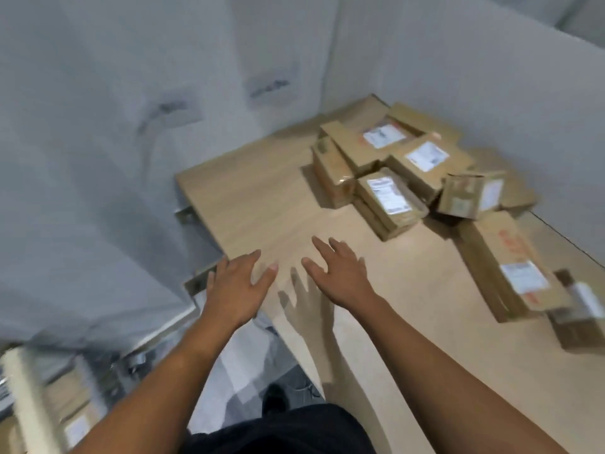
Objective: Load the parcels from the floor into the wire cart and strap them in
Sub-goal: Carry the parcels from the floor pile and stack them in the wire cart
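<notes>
Item: parcel loading, pick-up stage.

1. Dark garment (281, 430), bottom edge, the person's own; partly cut off.
2. Boxes (75, 421), bottom left, badly blurred, one with a pale label. A pale bar stands beside them. This may be the cart with parcels already in it, but no wire can be made out.
3. Left hand (235, 283): flat, fingers spread, empty, over the near edge of the wood surface (262, 198).
4. Right hand (340, 273): likewise flat, spread and empty, just beside the left hand, with its shadow on the wood below. Whether either palm touches the wood cannot be told.
5. Long parcel (504, 267), right, lying flat, label near its near end. A blurred packet lies against that end at the frame edge.
6. Parcels (393, 172): a loose heap in the far corner, well apart from both hands, several labels up, some tilted on others.
7. Wall (458, 67), grey, behind the heap.

Step judged: reaching for the next parcel, nothing in hand. Next move calls for a further reach right and forward, then a two-handed grip. Straps not seen. Count of the heap uncertain.
</notes>
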### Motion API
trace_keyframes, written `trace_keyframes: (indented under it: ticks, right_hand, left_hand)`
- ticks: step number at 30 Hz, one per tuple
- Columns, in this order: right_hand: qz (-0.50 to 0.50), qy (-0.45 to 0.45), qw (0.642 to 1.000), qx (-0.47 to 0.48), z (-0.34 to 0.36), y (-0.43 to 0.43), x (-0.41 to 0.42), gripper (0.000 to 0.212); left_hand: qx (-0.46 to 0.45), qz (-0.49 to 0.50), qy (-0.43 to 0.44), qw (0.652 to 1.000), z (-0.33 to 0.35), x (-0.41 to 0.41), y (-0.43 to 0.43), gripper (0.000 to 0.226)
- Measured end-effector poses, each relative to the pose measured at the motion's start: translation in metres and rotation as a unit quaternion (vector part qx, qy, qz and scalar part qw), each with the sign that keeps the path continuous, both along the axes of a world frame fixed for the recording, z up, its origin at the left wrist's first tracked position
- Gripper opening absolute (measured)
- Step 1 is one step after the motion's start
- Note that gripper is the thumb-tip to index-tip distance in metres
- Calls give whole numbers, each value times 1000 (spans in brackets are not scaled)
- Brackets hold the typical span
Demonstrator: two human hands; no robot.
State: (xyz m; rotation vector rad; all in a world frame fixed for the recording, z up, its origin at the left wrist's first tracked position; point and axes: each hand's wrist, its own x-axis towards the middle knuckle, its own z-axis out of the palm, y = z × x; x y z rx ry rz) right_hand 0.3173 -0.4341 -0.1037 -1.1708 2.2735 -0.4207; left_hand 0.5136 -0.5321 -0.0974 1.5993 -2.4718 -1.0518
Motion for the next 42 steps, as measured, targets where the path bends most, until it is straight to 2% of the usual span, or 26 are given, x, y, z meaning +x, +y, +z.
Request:
trace_keyframes:
  ticks: [7, 10, 13, 17, 20, 24, 27, 30, 32, 37, 39, 41, 42]
  right_hand:
    - [-184, -58, 981, -22, -8, 57, -89, 64]
    - [-247, -102, 963, -22, -24, 75, -109, 64]
    - [-311, -129, 941, -24, -39, 84, -127, 64]
    - [-396, -100, 912, -25, -42, 82, -166, 64]
    - [-407, -65, 911, -22, -41, 72, -189, 65]
    - [-429, -51, 901, -28, -38, 52, -203, 66]
    - [-454, -67, 886, -64, -32, 43, -209, 65]
    - [-488, -81, 863, -105, -29, 37, -218, 64]
    - [-486, -85, 863, -106, -28, 31, -224, 65]
    - [-407, -146, 898, -81, -44, 1, -233, 67]
    - [-403, -159, 898, -82, -53, -7, -238, 56]
    - [-419, -155, 890, -98, -59, -9, -241, 40]
    - [-429, -156, 883, -109, -63, -8, -241, 40]
  left_hand:
    - [58, -114, 55, 990, -10, -117, 5, 64]
    - [130, -121, 77, 981, -17, -157, 6, 59]
    - [160, -118, 96, 975, -26, -199, 7, 53]
    - [211, -96, 110, 967, -40, -259, 7, 48]
    - [108, -197, 102, 969, -57, -307, 2, 48]
    - [-63, -300, 48, 951, -89, -346, -10, 54]
    - [-118, -330, 23, 936, -100, -347, -17, 52]
    - [-157, -337, 40, 927, -100, -331, -23, 44]
    - [-194, -343, 63, 917, -96, -321, -28, 43]
    - [-162, -326, 144, 920, -91, -317, -34, 29]
    - [-133, -324, 140, 926, -95, -321, -33, 26]
    - [-56, -294, 177, 938, -100, -323, -29, 15]
    - [2, -256, 204, 945, -100, -323, -28, 8]
